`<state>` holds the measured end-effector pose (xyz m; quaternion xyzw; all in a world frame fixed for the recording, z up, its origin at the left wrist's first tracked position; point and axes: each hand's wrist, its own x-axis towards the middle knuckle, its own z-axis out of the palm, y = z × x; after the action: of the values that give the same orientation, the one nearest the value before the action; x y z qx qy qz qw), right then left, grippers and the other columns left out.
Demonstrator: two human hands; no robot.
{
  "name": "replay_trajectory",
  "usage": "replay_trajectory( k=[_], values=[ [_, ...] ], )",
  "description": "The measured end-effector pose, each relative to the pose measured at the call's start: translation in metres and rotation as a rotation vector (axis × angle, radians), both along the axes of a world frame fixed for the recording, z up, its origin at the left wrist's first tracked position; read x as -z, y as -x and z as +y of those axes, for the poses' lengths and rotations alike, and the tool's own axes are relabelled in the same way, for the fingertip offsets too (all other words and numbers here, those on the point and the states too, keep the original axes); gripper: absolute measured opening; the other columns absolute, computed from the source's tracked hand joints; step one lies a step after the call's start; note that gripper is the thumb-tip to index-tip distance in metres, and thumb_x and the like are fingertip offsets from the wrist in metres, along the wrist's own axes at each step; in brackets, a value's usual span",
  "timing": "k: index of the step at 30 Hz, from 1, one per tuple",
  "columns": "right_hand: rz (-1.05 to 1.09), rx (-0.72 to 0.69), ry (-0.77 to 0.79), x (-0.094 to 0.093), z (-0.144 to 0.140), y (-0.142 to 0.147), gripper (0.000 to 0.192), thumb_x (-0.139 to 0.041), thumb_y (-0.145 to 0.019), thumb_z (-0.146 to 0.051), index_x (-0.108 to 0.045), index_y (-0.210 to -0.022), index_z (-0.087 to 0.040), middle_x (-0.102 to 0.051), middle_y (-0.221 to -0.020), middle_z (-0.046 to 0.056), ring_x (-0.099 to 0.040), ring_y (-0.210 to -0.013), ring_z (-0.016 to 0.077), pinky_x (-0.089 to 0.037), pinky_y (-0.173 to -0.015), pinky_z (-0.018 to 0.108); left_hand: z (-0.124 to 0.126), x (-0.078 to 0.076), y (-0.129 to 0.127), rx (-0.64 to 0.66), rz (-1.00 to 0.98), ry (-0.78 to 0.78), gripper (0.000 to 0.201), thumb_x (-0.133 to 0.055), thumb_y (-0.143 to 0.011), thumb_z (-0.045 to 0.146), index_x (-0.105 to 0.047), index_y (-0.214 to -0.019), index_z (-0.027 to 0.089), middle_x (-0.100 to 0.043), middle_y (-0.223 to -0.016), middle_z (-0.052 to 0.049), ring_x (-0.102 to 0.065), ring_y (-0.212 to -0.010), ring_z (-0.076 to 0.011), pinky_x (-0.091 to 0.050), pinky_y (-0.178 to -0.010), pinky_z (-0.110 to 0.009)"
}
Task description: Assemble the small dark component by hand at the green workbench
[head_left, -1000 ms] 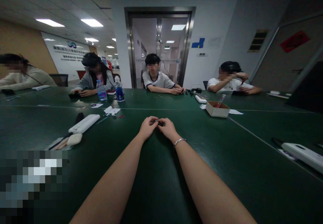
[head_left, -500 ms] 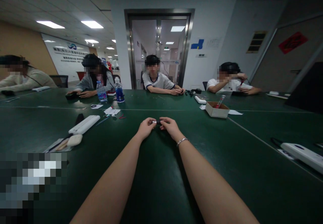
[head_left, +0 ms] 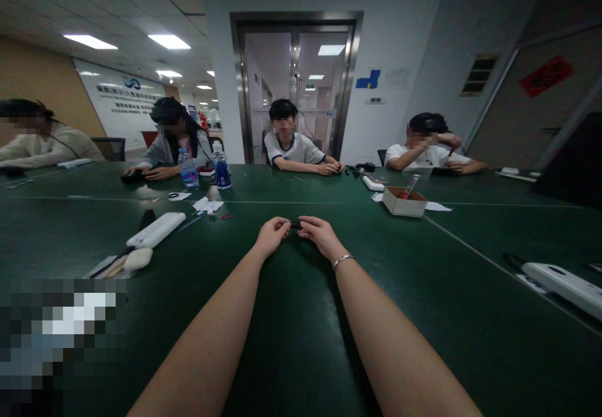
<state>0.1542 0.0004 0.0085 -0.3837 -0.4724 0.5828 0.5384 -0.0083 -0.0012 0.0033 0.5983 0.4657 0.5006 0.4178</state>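
Observation:
Between my two hands is a small dark stick-shaped object (head_left: 295, 225), lying crosswise just above the green table (head_left: 301, 316). My left hand (head_left: 273, 236) pinches its left end with thumb and fingers. Its right end is in the closed fingers of my right hand (head_left: 320, 234), whose wrist wears a silver bracelet (head_left: 343, 260). Fingertips cover both ends, so the object's exact kind cannot be made out.
To the left lie a white power strip (head_left: 157, 231), a pale rounded item (head_left: 138, 258) and paper scraps (head_left: 207, 205). Two bottles (head_left: 222, 167) stand farther back. An open box (head_left: 404, 202) is at right, another white device (head_left: 562, 286) nearer. Several people sit around the table.
A silvery part by my left fingertips showed earlier; now only the dark part shows between my hands. Both hands stay in nearly the same place, and the view has shifted slightly.

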Motion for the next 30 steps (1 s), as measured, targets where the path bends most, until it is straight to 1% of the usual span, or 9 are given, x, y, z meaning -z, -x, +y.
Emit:
replay_trajectory(
  k=[5,10,15,20,24,30],
  values=[
    [0.039,-0.027,0.022,0.0,0.0,-0.001,0.02,-0.066,-0.073,-0.007,-0.067,-0.092,-0.012,-0.067,-0.079,0.004,-0.065,-0.064,0.0119,-0.057,-0.069,0.024,0.0,-0.001,-0.001,-0.014,-0.027,0.012,0.026,-0.065,-0.073,0.036,-0.061,-0.084,0.012,-0.061,-0.068,-0.003,-0.056,-0.062,-0.012,-0.044,-0.06,-0.025],
    [0.05,-0.065,0.014,0.0,0.001,-0.003,0.02,-0.061,-0.075,-0.004,-0.067,-0.092,-0.013,-0.067,-0.082,0.004,-0.065,-0.066,0.0116,-0.057,-0.073,0.026,0.004,0.003,0.0,-0.022,-0.006,0.006,0.029,-0.062,-0.075,0.041,-0.059,-0.078,0.013,-0.059,-0.065,-0.002,-0.055,-0.059,-0.0112,-0.043,-0.056,-0.024],
    [0.047,-0.084,0.01,0.0,0.001,-0.004,0.019,-0.063,-0.075,-0.005,-0.067,-0.092,-0.013,-0.067,-0.085,0.005,-0.065,-0.067,0.0115,-0.057,-0.073,0.026,0.007,0.008,0.002,-0.018,0.072,-0.014,0.034,-0.057,-0.076,0.049,-0.058,-0.076,0.014,-0.059,-0.065,-0.002,-0.054,-0.057,-0.0114,-0.042,-0.054,-0.024],
    [0.055,-0.093,0.009,0.0,0.0,-0.005,0.02,-0.062,-0.076,-0.004,-0.066,-0.093,-0.013,-0.067,-0.086,0.005,-0.065,-0.067,0.011,-0.057,-0.071,0.023,0.001,0.004,0.001,-0.043,0.132,-0.041,0.035,-0.054,-0.076,0.05,-0.056,-0.073,0.016,-0.058,-0.062,0.0,-0.052,-0.055,-0.0115,-0.041,-0.053,-0.024],
    [0.068,-0.102,0.017,-0.001,-0.001,-0.005,0.02,-0.061,-0.076,-0.003,-0.066,-0.093,-0.012,-0.067,-0.086,0.005,-0.065,-0.067,0.0113,-0.057,-0.07,0.023,-0.003,0.0,0.0,-0.062,0.168,-0.02,0.035,-0.053,-0.077,0.051,-0.056,-0.072,0.017,-0.057,-0.06,0.0,-0.052,-0.054,-0.012,-0.04,-0.053,-0.024],
    [0.078,-0.115,0.009,0.003,0.002,-0.006,0.022,-0.068,-0.071,-0.006,-0.067,-0.092,-0.013,-0.068,-0.089,0.006,-0.065,-0.068,0.012,-0.057,-0.07,0.024,0.0,0.003,0.003,-0.077,0.245,-0.031,0.041,-0.048,-0.077,0.057,-0.057,-0.072,0.017,-0.059,-0.061,0.0,-0.053,-0.055,-0.0127,-0.04,-0.055,-0.024]
  ],
)
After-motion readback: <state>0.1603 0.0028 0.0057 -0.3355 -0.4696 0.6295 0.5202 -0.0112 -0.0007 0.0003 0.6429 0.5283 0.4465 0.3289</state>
